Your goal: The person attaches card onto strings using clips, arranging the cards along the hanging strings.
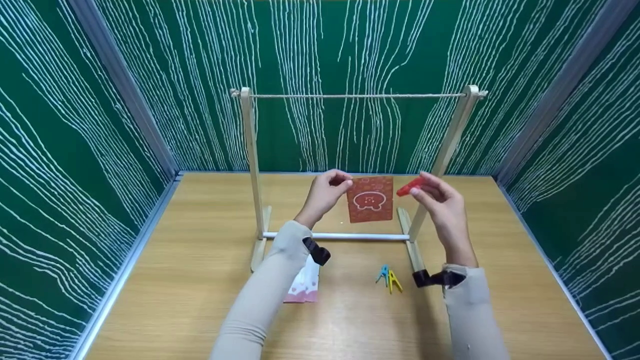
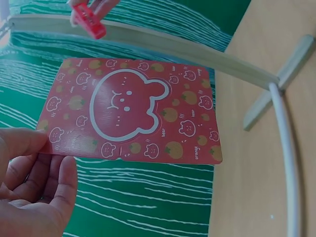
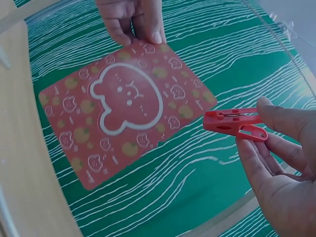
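A red card (image 1: 370, 200) with a white bear outline and small fruit prints hangs from my left hand (image 1: 325, 194), which pinches its upper left corner between thumb and fingers. In the left wrist view the whole printed face of the card (image 2: 128, 111) shows. My right hand (image 1: 445, 210) pinches a red clothespin (image 1: 411, 186) by its handle end. The clothespin (image 3: 232, 122) points toward the card's upper right corner in the right wrist view; whether they touch there I cannot tell, but the head view shows a small gap.
A wooden frame (image 1: 252, 165) stands on the table (image 1: 210, 300), with a string (image 1: 357, 95) stretched across its top and a white bar (image 1: 350, 236) low down. Blue (image 1: 383, 273) and yellow (image 1: 394, 282) clothespins lie right of centre. A white-and-pink card (image 1: 304, 285) lies partly under my left arm.
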### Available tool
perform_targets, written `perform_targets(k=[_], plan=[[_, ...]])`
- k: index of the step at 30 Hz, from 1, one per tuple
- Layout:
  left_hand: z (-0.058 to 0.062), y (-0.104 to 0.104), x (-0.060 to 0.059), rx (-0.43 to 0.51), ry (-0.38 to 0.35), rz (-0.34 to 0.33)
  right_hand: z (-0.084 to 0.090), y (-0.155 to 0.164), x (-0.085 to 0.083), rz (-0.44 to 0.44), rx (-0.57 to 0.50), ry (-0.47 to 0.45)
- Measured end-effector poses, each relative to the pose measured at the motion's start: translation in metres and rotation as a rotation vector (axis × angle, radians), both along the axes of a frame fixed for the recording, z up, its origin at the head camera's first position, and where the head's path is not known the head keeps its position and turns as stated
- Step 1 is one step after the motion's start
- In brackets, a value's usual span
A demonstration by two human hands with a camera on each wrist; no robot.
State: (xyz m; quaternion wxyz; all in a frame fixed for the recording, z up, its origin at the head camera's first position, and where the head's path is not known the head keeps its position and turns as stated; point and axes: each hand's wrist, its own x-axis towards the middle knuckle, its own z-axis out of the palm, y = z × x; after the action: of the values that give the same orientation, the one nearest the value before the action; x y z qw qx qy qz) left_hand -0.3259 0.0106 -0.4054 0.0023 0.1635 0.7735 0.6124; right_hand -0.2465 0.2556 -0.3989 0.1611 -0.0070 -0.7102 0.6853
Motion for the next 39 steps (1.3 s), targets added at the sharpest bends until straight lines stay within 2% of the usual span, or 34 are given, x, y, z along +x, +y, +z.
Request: perform_targets(k=[11,19,24,32,39], plan=[[0.023,0.012,-0.004,-0.009,0.060,0.017,0.027,-0.004,-0.005,-0.011,-0.023,0.068],[0.040,0.024,-0.003,0.035,0.078,0.044,0.045,-0.008,-0.010,0.028,-0.081,0.207],[0.048,0.030,-0.005,0.082,0.087,0.055,0.059,-0.010,-0.015,0.019,-0.115,0.282],[0.067,0.038,-0.010,0.110,0.129,0.069,0.083,-0.011,-0.023,-0.035,-0.150,0.381],[0.085,0.044,-0.011,0.104,0.159,0.062,0.093,-0.012,-0.030,-0.135,-0.133,0.411]])
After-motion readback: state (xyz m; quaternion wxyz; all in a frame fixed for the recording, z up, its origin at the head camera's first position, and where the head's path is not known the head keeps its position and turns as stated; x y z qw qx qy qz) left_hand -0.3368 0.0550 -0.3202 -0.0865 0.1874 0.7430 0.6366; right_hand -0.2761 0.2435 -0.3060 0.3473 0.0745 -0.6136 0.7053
